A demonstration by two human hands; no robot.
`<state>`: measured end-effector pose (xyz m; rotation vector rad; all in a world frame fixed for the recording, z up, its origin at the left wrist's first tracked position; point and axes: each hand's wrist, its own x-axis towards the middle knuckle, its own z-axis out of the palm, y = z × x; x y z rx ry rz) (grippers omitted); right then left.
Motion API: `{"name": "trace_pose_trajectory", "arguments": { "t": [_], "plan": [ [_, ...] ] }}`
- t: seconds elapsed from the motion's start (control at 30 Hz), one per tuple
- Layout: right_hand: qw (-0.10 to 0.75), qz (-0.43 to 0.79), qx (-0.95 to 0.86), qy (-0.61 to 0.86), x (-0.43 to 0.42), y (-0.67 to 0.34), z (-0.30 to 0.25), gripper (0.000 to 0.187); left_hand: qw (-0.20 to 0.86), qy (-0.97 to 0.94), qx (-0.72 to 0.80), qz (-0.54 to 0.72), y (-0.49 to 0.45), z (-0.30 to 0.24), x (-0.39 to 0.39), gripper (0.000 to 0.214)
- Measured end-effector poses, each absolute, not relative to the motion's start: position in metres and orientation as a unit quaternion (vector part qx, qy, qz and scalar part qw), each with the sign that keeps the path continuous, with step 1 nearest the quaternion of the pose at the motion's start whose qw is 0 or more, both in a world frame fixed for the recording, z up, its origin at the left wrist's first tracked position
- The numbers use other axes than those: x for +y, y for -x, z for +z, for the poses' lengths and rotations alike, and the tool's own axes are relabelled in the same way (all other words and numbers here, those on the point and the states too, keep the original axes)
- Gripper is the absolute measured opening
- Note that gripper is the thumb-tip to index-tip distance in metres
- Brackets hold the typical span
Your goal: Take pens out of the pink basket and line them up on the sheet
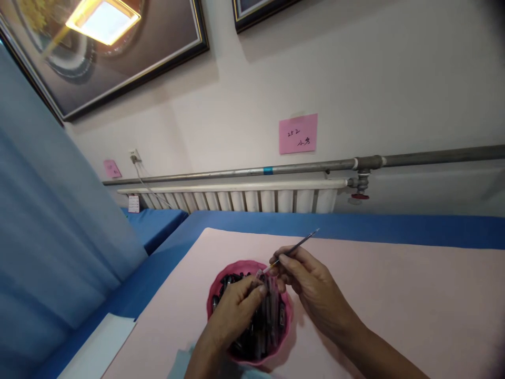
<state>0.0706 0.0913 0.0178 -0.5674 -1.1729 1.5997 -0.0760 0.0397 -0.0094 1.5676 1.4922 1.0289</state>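
My right hand (pixel 305 273) pinches a thin pen refill (pixel 302 243) with dark ink, tilted up to the right; its lower end points at my left hand. Closed at the fingertips, my left hand (pixel 240 302) holds a clear pen barrel (pixel 259 273), mostly hidden by the fingers. The refill's lower end is close to this barrel; whether it sits inside I cannot tell. Both hands are over a pink bowl (pixel 289 321) with a wavy rim. Inside lie several black and clear pen parts (pixel 260 337), partly covered by my left hand.
A pink sheet (pixel 414 300) covers the blue table (pixel 394 229). White paper (pixel 98 347) lies at left beside a blue curtain (pixel 59 210). Light blue material (pixel 181 363) touches the bowl's front. Behind are a radiator (pixel 252 200) and a pipe (pixel 221 173).
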Motion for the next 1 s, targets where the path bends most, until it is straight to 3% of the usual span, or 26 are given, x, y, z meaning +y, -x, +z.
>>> {"name": "trace_pose_trajectory", "arguments": {
  "t": [0.63,0.87,1.0],
  "plan": [
    [0.459,0.677,-0.498,0.287,0.0988,-0.0728,0.0139,0.018,0.378,-0.625,0.548,0.407,0.0726,-0.0030,0.0355,0.022],
    [0.451,0.594,-0.587,0.315,0.0938,-0.0736,0.0135,0.016,0.390,-0.624,0.552,0.392,0.0737,-0.0040,0.0354,0.022],
    [0.411,0.524,-0.679,0.309,0.0901,-0.0726,0.0108,0.013,0.423,-0.593,0.521,0.444,0.0716,-0.0030,0.0349,0.018]
  ]
}}
